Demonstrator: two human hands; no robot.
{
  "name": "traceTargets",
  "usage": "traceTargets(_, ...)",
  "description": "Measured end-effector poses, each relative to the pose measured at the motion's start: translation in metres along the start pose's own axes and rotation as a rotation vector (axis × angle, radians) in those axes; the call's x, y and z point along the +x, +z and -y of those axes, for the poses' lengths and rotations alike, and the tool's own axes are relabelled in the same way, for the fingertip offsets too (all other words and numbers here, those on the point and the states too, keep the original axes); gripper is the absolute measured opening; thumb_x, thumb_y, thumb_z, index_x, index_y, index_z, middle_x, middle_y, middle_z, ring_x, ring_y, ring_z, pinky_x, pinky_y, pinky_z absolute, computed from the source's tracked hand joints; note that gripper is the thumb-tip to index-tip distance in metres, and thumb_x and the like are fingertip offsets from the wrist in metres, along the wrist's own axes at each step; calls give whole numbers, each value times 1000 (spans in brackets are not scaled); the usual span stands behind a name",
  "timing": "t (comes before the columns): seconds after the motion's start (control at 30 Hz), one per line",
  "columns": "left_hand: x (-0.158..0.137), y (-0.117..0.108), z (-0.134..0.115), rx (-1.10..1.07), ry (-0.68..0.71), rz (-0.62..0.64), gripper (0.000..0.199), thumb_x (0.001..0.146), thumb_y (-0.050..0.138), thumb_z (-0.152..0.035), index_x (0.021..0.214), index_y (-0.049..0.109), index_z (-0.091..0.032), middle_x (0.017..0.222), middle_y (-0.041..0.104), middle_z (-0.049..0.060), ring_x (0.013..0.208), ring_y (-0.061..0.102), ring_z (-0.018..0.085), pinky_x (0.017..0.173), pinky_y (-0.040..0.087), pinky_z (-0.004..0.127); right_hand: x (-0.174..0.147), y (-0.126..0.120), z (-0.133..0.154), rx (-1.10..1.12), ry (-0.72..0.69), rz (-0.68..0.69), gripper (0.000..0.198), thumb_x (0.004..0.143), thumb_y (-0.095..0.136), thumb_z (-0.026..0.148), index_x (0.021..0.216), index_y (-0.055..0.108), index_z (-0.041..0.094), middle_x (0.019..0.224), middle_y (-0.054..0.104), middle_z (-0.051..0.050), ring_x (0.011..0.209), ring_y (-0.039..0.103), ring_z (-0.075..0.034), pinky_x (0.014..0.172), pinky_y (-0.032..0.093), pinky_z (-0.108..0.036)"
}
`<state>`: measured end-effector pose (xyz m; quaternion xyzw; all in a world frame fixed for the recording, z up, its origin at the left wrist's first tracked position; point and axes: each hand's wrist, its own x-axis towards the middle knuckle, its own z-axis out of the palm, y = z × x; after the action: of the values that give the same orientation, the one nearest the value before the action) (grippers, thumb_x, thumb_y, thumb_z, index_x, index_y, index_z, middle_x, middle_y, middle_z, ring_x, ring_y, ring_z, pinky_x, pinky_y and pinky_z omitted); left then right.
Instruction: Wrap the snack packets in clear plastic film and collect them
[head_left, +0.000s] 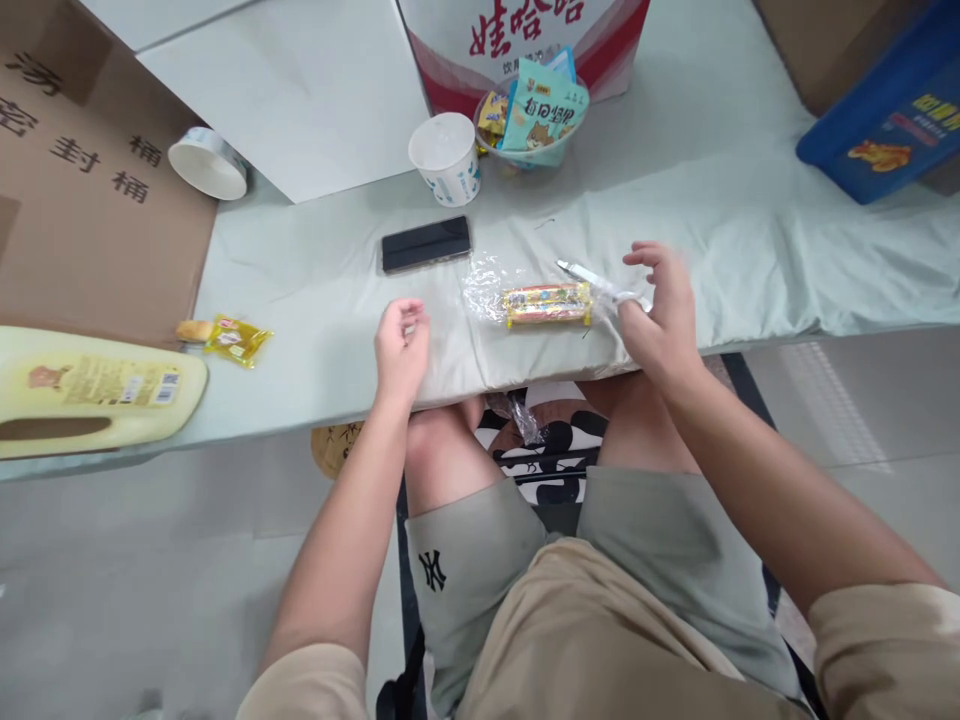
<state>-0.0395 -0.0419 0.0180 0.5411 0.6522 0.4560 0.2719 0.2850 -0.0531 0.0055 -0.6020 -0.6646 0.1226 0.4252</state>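
My right hand [664, 310] is over the table, thumb and fingers spread. Just by its thumb lies a slim white and silver tool [592, 277] with a pointed tip, like a utility knife or pen; whether the thumb touches it I cannot tell. Left of it is a long pack in yellow, colourful printed film [548, 303]. Crumpled clear plastic wrap [486, 285] sits against the pack's left end. My left hand [403, 345] hovers at the table's front edge, fingers loosely curled and holding nothing. Behind it lies a black phone [426, 245].
At the back stand a white paper cup [448, 160], a bowl of snack packets [536, 125] and a red-white carton [525, 40]. A yellow jug [97, 390], a small yellow packet [238, 341] and a cardboard box [97, 200] are left; a blue container [885, 120] is right.
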Motion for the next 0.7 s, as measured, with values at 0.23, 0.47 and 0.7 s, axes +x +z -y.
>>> traceTargets(0.23,32,53,-31,354,241,256,24,76,75,-20,99,69,-18,124,70,11,120,65,27,108,51,43,2,6,13,-258,-98,164,26,89,58,26,113,67,23,97,72,-10,100,66,-32,97,46,-55)
traceTargets(0.47,6,27,-38,224,461,231,9,80,65,-14,85,66,-21,110,77,4,113,70,22,107,52,41,-26,-24,14,-201,-426,165,18,99,53,20,97,69,26,93,71,-6,93,67,-23,86,50,-40)
traceTargets(0.7,-28,0,-24,147,298,300,13,81,64,-21,94,64,-21,93,77,2,95,73,19,96,56,36,-53,-28,13,-152,-356,339,46,95,53,20,141,54,21,122,71,-13,94,70,-24,74,53,-36)
